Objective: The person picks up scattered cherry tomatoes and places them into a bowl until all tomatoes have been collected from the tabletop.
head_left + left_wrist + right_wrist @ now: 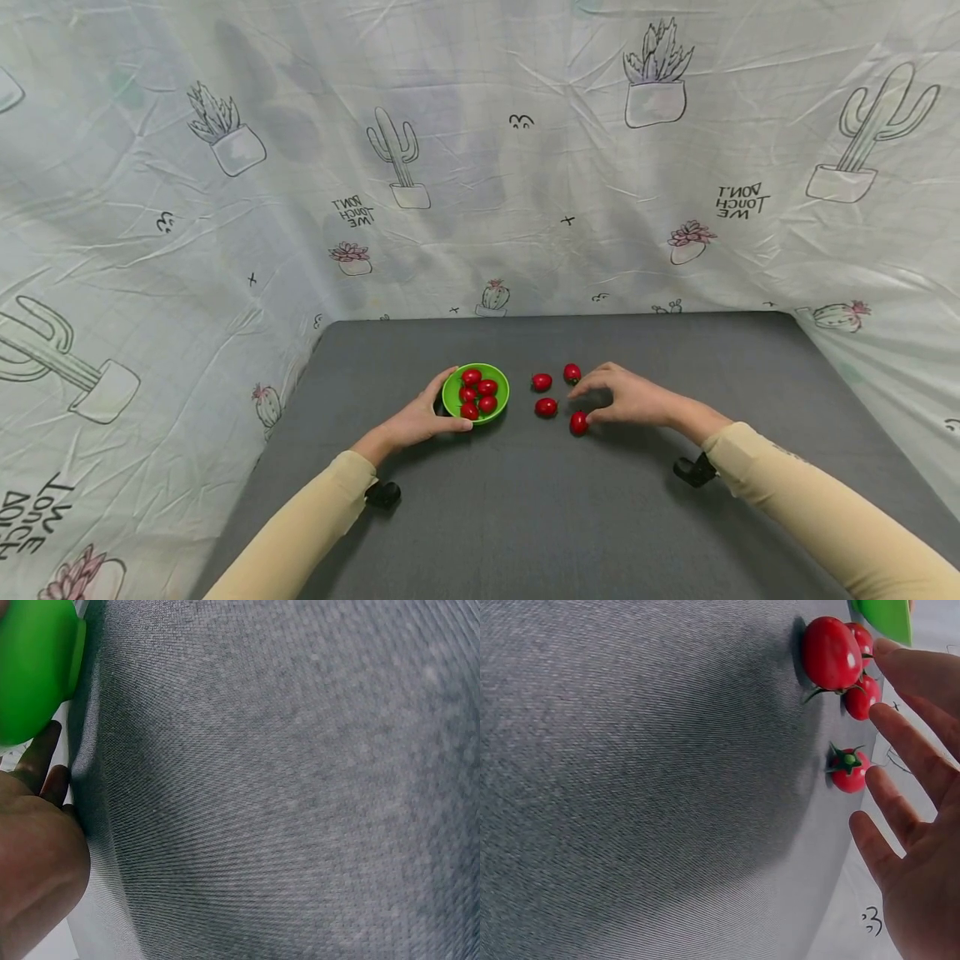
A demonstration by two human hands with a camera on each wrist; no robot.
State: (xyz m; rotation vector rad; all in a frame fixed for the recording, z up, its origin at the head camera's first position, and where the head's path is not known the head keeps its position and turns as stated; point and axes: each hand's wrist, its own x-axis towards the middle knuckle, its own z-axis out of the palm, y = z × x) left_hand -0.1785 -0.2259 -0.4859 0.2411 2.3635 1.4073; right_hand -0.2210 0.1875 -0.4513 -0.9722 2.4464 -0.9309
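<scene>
A pale cloth point(480, 50) rises behind the green bowl point(503, 400) and comes round to its left and right, printed with potted cacti and succulents. The lettering on it seems to run backwards, reading roughly DON'T TOUCH ME; it appears above the bowl on both sides and again far out at its lower left.

The grey table point(480, 517) lies under the bowl. Its back edge runs beyond the bowl, its left edge slants by on that side, and its right edge is much farther off. A broad stretch of grey opens in front of the bowl, between the cream left sleeve point(300, 529) and right sleeve point(810, 512).

Right of the bowl, the right hand point(630, 396) is well spread and grips nothing; its thumb is at the nearest loose tomato, though contact cannot be told. The left hand point(420, 418) curves round the bowl's left side and holds it, thumb at the front, fingers toward the back.

The bowl is smooth, bright and round, with at least five red tomatoes point(487, 387) inside. A black wrist device point(384, 495) sits in front of it, to the left.

Four loose tomatoes point(546, 407) lie just right of the bowl, oval, glossy red, with green stem leaves visible in the right wrist view.
</scene>
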